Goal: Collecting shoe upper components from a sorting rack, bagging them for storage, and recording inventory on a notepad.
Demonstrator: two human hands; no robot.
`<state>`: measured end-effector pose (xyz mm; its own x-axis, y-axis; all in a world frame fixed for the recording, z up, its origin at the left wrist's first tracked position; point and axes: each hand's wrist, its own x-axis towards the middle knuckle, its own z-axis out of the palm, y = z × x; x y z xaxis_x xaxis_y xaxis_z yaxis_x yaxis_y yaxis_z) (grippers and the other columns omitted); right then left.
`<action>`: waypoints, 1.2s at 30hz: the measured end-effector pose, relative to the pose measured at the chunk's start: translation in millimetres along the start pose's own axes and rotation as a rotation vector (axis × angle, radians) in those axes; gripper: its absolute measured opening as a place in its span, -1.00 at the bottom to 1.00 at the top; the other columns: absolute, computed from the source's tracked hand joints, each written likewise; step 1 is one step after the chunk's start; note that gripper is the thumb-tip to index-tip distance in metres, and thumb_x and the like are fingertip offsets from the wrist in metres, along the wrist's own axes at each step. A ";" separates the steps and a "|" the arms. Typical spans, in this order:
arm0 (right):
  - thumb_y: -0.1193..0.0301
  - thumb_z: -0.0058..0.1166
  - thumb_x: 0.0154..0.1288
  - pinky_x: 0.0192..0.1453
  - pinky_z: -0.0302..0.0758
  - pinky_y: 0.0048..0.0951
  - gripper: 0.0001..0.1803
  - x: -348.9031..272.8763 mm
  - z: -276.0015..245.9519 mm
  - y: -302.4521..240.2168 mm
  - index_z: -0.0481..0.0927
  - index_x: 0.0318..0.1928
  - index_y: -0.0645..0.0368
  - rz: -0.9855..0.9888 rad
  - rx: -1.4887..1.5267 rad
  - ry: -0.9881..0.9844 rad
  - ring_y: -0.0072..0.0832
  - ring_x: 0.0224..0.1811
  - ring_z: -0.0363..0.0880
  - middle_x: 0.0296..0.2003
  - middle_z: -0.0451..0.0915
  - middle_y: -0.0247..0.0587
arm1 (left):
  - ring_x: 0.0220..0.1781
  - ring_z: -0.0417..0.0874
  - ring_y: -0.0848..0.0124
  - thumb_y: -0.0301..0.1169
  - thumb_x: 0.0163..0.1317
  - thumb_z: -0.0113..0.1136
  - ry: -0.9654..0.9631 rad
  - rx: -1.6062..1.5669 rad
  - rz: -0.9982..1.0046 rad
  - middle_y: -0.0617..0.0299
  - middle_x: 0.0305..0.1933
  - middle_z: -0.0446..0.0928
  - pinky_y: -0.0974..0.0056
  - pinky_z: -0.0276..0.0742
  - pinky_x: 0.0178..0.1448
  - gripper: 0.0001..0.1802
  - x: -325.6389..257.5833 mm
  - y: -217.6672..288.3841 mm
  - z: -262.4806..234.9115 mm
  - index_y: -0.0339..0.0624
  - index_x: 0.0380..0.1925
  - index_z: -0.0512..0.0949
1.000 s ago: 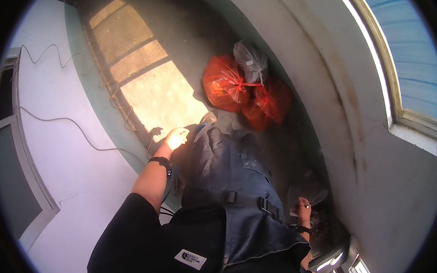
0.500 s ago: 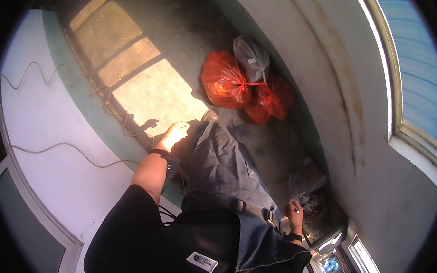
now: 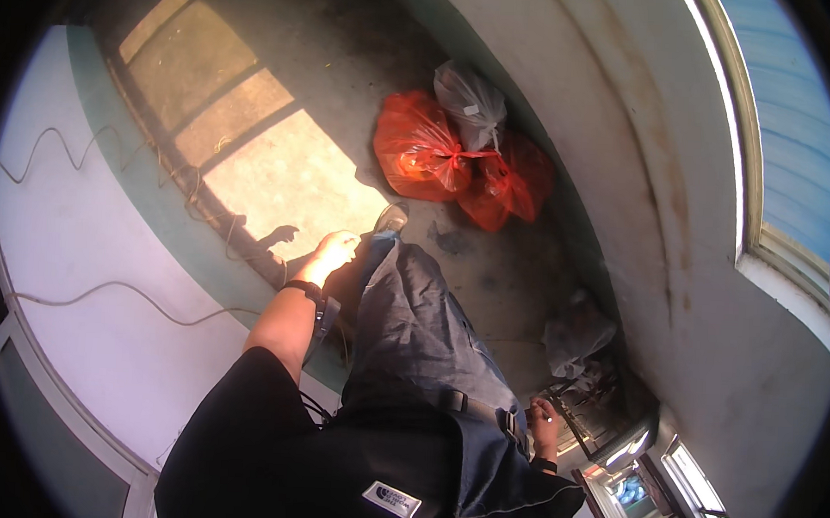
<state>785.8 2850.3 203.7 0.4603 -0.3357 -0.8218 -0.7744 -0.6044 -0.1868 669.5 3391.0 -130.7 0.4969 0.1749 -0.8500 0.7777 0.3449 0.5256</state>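
My left hand (image 3: 336, 248), overexposed by sunlight, hangs beside my left leg over the sunlit patch. Its fingers are loosely bent and a little apart, with nothing seen in them. A dark strap-on watch (image 3: 318, 301) is around that wrist. At my right hip, my right hand (image 3: 544, 424) hangs with closed fingers around a thin, white-tipped stick (image 3: 549, 419); its kind cannot be made out. My dark trousers (image 3: 412, 328) and one shoe (image 3: 392, 218) show between the hands.
Two tied red plastic bags (image 3: 422, 148) and a grey translucent bag (image 3: 470, 104) rest on the floor ahead, against the right wall. Another clear bag (image 3: 578, 336) sits near a dark rack (image 3: 603, 406) at right. A loose cable (image 3: 191, 189) runs along the left wall.
The view has shifted slightly; the red bags appear a little further left. My right hand has swung back a little. My left hand keeps nearly the same pose.
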 end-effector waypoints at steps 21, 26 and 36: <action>0.26 0.09 0.44 -0.38 0.64 -0.42 -0.73 26.5 78.7 275.5 0.64 -0.02 0.16 0.128 0.749 0.122 -0.46 -0.46 0.67 -0.41 0.65 -0.26 | -0.50 0.62 0.38 -0.12 0.39 0.10 -0.054 0.758 0.027 0.20 -0.48 0.60 0.26 0.51 -0.43 -0.67 22.0 62.8 69.1 -0.10 -0.07 0.61; 0.16 0.06 0.43 -0.40 0.62 -0.40 -0.65 23.7 139.0 383.5 0.65 0.00 0.15 0.257 1.002 0.200 -0.43 -0.51 0.67 -0.41 0.67 -0.20 | -0.45 0.68 0.35 -0.11 0.39 0.14 -0.190 1.054 0.074 0.18 -0.42 0.65 0.22 0.57 -0.35 -0.66 -10.3 115.5 201.2 -0.07 -0.03 0.60; 0.06 0.08 0.40 -0.42 0.61 -0.38 -0.58 -8.8 198.0 497.1 0.71 -0.09 0.16 0.583 1.506 0.160 -0.38 -0.50 0.69 -0.44 0.66 -0.21 | -0.46 0.65 0.44 -0.14 0.42 0.15 -0.613 1.318 0.307 0.21 -0.42 0.63 0.36 0.60 -0.35 -0.66 -74.4 69.9 527.9 -0.09 0.03 0.60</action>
<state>310.9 2695.8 11.5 -0.0689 -0.3794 -0.9227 -0.5073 0.8097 -0.2950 890.2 2915.3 -12.0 0.5226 -0.4378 -0.7316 0.2284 -0.7549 0.6148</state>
